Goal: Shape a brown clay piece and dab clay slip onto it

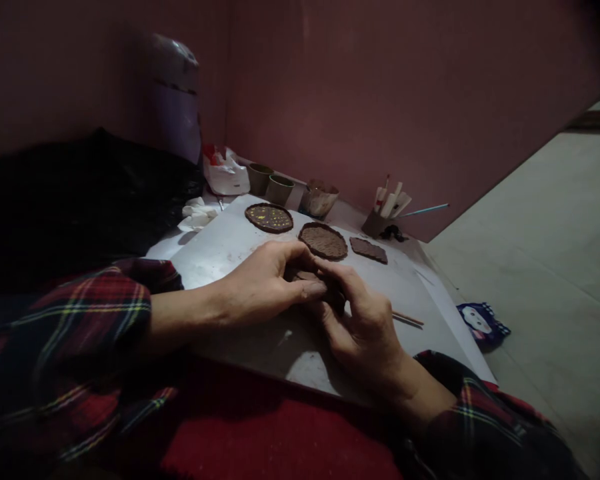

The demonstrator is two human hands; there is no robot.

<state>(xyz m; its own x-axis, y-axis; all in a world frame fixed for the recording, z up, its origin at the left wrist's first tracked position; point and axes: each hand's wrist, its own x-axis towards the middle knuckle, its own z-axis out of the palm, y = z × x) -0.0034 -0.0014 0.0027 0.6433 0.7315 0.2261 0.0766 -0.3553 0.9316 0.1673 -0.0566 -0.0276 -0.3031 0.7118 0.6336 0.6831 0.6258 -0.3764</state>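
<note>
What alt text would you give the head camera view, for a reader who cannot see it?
Both hands, left hand and right hand, pinch a brown clay piece over a white board. Beyond lie a dotted clay disc, a textured disc and a small clay slab.

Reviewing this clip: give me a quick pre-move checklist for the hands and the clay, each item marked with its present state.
1. Both hands on the clay piece: ok; left hand and right hand pinch it.
2. White board under the work: ok.
3. Dotted disc, ridged disc and small slab apart from the hands: ok.
4. Wooden stick beside the right hand: ok.
5. Shape of the held clay: cannot tell, fingers cover it.
</note>
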